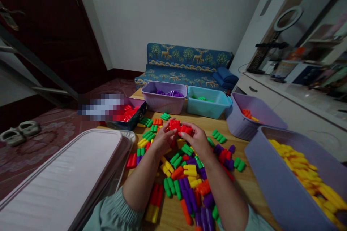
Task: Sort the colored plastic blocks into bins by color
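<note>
Above the middle of the wooden table (168, 216), my left hand (164, 138) grips a red plastic building block (174, 125) between thumb and fingers. Close beside it, my right hand (195, 138) pinches another red block (186, 130). The two red pieces nearly meet; whether they are joined I cannot tell. Under and around both hands lies a spread of green, yellow, purple, orange and red blocks, including a green block (187, 149), a yellow block (190, 170) and a purple block (188, 195). Some of these are hidden beneath my forearms.
Along the far edge stand a dark box of red blocks (138, 113), a lilac bin (164, 104) with purple ones and a turquoise bin (207, 106) with green ones. Two lilac bins (241, 124) line the right side. A large lidded container (67, 173) borders the left.
</note>
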Demonstrator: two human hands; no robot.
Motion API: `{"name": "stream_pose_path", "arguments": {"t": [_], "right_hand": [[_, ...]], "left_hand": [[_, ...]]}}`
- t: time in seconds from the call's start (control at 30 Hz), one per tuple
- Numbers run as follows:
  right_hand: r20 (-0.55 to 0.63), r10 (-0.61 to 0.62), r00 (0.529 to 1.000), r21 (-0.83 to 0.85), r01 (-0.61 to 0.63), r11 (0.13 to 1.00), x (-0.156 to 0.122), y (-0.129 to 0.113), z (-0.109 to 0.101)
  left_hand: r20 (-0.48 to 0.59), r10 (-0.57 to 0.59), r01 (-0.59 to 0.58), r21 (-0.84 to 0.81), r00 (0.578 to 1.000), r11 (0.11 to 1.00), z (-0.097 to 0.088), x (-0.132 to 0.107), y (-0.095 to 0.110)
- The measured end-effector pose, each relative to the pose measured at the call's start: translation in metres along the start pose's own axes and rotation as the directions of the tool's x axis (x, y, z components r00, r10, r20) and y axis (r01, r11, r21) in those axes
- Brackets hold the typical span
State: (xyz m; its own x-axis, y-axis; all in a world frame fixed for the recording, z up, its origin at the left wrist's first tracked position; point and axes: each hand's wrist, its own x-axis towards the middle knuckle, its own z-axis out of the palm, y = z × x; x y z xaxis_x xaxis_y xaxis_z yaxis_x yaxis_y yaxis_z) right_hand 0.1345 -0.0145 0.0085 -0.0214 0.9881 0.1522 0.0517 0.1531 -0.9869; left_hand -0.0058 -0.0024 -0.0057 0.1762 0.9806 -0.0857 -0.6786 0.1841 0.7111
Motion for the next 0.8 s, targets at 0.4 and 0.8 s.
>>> {"name": "stream_pose_path", "arguments": {"t": [0.4,0.8], "right_hand": [[-0.021,0.039,0.999,0.061,-0.038,0.997,0.001,0.002,0.000],[-0.023,0.090,0.996,0.058,-0.089,0.994,-0.001,0.003,0.000]], "left_hand": [[-0.036,0.007,-0.005,0.057,0.999,0.998,0.001,-0.001,0.000],[-0.024,0.001,0.001,0.100,1.000,0.995,-0.001,0.001,-0.002]]}}
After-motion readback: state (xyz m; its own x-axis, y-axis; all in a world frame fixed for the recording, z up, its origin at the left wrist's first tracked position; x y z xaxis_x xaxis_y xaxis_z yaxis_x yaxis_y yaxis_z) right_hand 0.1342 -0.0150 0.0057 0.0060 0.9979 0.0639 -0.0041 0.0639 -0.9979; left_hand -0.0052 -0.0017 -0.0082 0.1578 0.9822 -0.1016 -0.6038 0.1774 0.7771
